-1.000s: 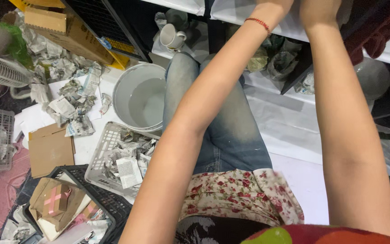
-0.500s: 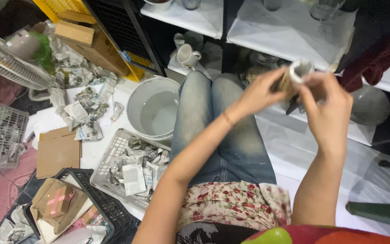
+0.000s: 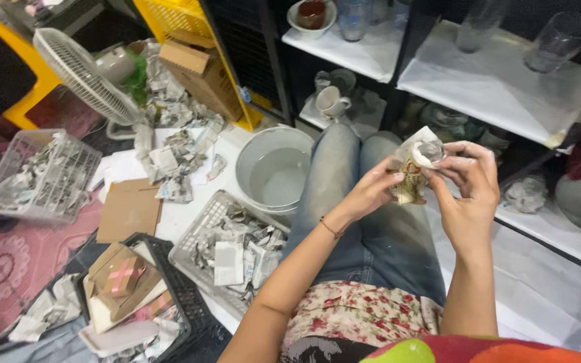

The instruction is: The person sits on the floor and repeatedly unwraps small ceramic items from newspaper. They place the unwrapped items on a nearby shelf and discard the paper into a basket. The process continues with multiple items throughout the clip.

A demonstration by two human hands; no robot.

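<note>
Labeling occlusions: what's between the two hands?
Head view: a paper-wrapped glass sits between the left hand and right hand, both gripping it over the knees.

Two hands: left hand (image 3: 371,195), right hand (image 3: 469,188). One paper-wrapped glass (image 3: 417,165). One grey bucket (image 3: 250,171). One fan (image 3: 85,77). Two white baskets of crumpled paper (image 3: 200,238) (image 3: 68,144). One black crate (image 3: 183,296). Three clear glasses on the shelf (image 3: 559,40) (image 3: 472,27) (image 3: 354,17).
</note>
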